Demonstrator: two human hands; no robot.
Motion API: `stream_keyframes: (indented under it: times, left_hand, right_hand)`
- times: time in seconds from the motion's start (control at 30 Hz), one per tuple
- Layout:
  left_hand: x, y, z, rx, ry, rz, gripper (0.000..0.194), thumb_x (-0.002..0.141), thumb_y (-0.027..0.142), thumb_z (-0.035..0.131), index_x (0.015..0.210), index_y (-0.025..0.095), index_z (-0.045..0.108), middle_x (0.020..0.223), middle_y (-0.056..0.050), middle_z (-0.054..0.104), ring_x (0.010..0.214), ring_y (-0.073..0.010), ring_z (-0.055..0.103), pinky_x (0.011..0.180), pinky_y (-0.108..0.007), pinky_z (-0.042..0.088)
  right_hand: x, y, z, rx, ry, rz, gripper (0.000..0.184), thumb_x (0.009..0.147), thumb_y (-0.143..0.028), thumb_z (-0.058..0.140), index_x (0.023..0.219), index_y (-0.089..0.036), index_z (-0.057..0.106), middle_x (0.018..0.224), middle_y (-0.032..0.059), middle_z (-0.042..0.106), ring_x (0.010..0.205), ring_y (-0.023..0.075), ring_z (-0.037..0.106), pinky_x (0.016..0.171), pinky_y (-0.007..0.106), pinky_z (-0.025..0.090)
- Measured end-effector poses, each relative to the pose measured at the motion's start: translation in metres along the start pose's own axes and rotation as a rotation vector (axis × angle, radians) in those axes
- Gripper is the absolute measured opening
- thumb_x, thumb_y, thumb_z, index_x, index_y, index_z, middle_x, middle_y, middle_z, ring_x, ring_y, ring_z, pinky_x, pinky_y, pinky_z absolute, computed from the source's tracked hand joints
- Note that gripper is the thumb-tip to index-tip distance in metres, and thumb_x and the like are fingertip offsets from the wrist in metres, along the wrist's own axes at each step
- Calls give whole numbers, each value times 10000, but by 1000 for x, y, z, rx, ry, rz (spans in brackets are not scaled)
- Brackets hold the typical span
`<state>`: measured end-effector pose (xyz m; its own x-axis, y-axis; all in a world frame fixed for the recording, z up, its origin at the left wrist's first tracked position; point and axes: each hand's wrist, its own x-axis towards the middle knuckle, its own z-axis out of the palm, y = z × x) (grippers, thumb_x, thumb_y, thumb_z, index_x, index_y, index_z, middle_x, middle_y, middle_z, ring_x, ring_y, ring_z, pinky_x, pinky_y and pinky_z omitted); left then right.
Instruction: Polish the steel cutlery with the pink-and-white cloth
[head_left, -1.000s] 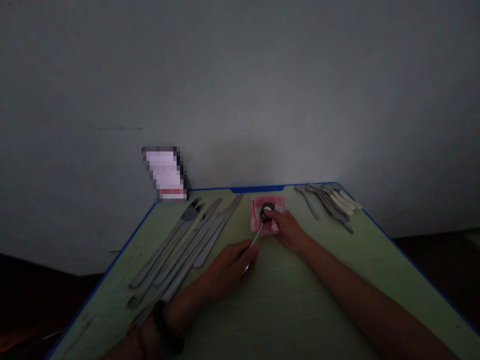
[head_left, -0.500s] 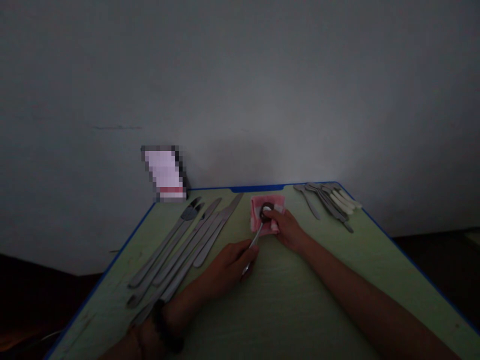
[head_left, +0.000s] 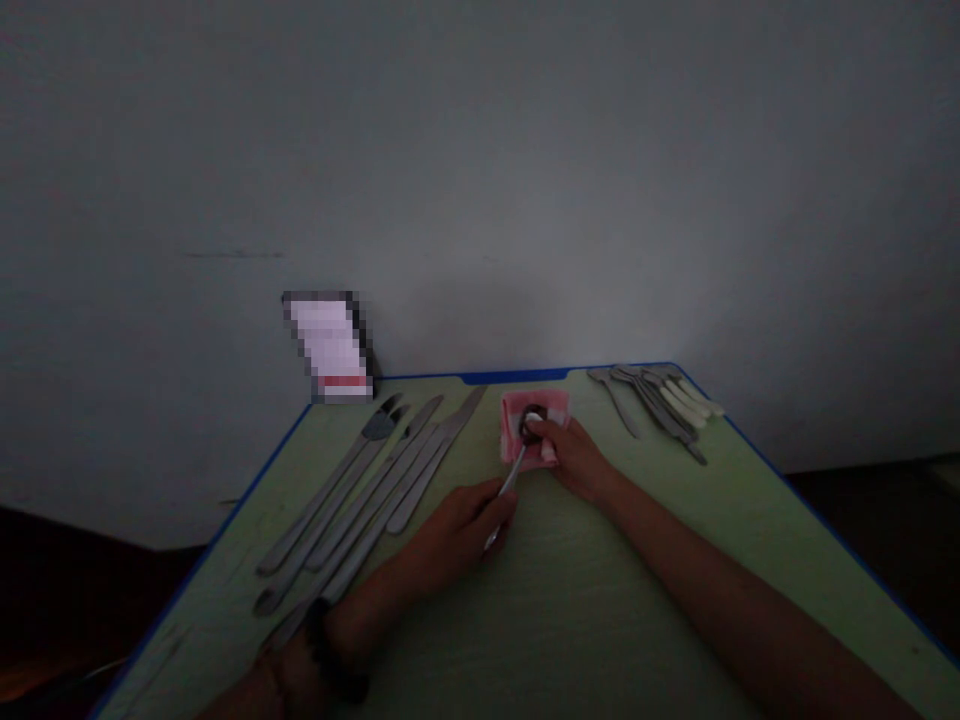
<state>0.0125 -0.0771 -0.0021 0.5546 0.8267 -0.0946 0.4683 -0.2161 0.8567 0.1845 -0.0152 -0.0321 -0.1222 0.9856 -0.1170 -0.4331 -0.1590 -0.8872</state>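
My left hand (head_left: 459, 532) is closed round the handle of a metal spoon (head_left: 511, 480), low on the green table (head_left: 570, 600). The spoon's bowl lies on a pink cloth (head_left: 534, 428) at the table's far middle. My right hand (head_left: 576, 458) presses on that cloth, fingers bent over the bowl, gripping the cloth against the spoon. A dark round patch shows on the cloth by my fingertips; I cannot make out what it is.
Several long metal knives and forks (head_left: 375, 480) lie side by side on the left. A bunch of spoons (head_left: 660, 400), some with white handles, lies at the far right corner. A blurred-out upright object (head_left: 330, 345) stands at the far left corner against the wall.
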Motion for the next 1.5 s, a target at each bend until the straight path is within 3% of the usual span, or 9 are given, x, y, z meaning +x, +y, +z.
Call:
stream_keyframes:
  times: [1.3, 1.5]
  left_hand:
    - [-2, 2, -1, -15, -8, -5, 363, 922, 405, 339, 670, 181, 474, 604, 32, 503, 593, -121, 499, 607, -234, 383]
    - [-1, 0, 1, -26, 34, -9, 370, 919, 416, 338, 664, 183, 470, 605, 31, 489, 587, -118, 487, 590, -232, 377]
  right_hand:
    - [-3, -2, 1, -26, 5, -11, 119, 624, -274, 669, 640, -174, 608, 574, -37, 583, 549, 109, 488, 572, 250, 372]
    - [0, 0, 0, -18, 16, -39, 175, 635, -311, 677, 731, -180, 613, 634, -19, 603, 592, 128, 510, 608, 266, 405]
